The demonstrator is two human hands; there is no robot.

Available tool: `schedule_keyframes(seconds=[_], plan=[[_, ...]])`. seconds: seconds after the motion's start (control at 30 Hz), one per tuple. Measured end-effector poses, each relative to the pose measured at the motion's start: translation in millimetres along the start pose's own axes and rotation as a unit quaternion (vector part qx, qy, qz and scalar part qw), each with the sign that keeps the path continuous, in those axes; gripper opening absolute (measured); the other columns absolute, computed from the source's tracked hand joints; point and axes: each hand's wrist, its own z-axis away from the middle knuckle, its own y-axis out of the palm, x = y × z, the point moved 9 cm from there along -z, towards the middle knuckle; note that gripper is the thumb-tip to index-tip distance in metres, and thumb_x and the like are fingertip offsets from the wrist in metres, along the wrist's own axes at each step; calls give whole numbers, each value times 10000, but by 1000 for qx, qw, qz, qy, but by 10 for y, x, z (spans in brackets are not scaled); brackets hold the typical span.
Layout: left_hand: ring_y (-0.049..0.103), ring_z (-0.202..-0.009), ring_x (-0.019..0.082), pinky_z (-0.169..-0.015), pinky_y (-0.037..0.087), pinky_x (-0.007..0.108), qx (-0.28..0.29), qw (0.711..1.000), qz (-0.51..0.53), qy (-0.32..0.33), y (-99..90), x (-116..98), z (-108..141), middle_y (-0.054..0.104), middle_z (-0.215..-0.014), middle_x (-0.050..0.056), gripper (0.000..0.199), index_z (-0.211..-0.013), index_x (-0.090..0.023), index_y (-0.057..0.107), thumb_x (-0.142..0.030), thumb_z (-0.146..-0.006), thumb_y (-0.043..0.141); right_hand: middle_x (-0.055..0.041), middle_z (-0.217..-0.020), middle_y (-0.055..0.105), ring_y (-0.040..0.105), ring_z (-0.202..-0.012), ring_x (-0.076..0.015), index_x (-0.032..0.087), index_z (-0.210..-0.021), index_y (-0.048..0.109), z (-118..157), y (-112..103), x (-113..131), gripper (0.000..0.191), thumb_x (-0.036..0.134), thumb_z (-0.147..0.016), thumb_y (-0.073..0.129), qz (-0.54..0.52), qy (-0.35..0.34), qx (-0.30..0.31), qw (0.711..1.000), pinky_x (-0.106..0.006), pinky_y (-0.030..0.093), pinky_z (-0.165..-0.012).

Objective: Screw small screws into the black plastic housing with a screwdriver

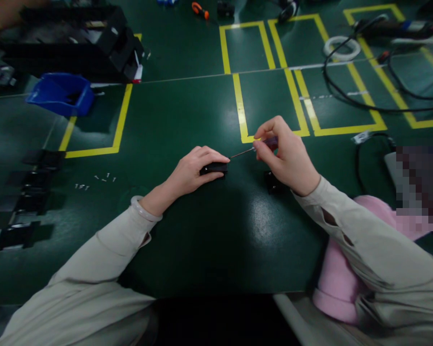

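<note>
My left hand (198, 169) grips a small black block-shaped part (214, 168) against the green table (202, 240), thumb on the near side and fingers on the far side. My right hand (286, 156) pinches the dark handle of a screwdriver (242, 153). Its thin shaft points left, the tip at the right end of the block, by my left fingertips. Whether the tip sits in a screw is too small to tell. Just below my right hand lies another black part (273, 182), partly covered by it. Several small screws (104, 178) lie scattered to the left.
A blue bin (63, 93) stands at upper left beside a black rack (111, 45). Several black parts (32, 185) line the left side. Yellow tape (240, 108) marks rectangles. A black cable (350, 98) and white tape roll (342, 48) lie upper right; pink fabric (341, 283) lies under my right forearm.
</note>
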Motion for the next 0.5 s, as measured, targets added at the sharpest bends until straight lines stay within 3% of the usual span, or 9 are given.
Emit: schedule_keyframes(seconds=[0.13, 0.3, 0.43, 0.5], plan=[[615, -1114, 209, -981, 443, 365, 4, 1000, 1, -4, 2, 11, 3, 687, -1207, 60, 311, -1241, -229, 633, -382, -972, 609, 5, -837, 620, 639, -699, -137, 225, -967, 524, -6, -4, 9, 105, 280, -899, 583, 4, -4, 4, 1000, -311, 507, -647], [612, -1127, 217, -996, 440, 378, 9, 1000, 3, -17, 9, 28, 4, 687, -1213, 62, 320, -1240, -239, 635, -412, -975, 593, 41, -638, 570, 562, -552, -109, 233, -802, 501, 0, -17, 18, 203, 366, -937, 575, 14, 2, -5, 1000, -289, 454, -575], [610, -1129, 218, -1000, 438, 379, 12, 1000, 5, -21, 19, 30, 0, 686, -1211, 64, 317, -1237, -236, 636, -409, -976, 589, 17, -744, 610, 611, -627, -134, 236, -944, 537, 5, -6, -17, 101, 335, -937, 554, 10, 3, -1, 1000, -309, 494, -608], [611, -1122, 219, -996, 439, 379, 12, 1000, 4, -22, 22, 33, 0, 687, -1207, 64, 316, -1235, -235, 637, -410, -975, 590, -5, -832, 623, 630, -693, -148, 236, -1026, 540, 3, -5, -26, 137, 327, -926, 560, 9, 0, 0, 1000, -325, 517, -644]])
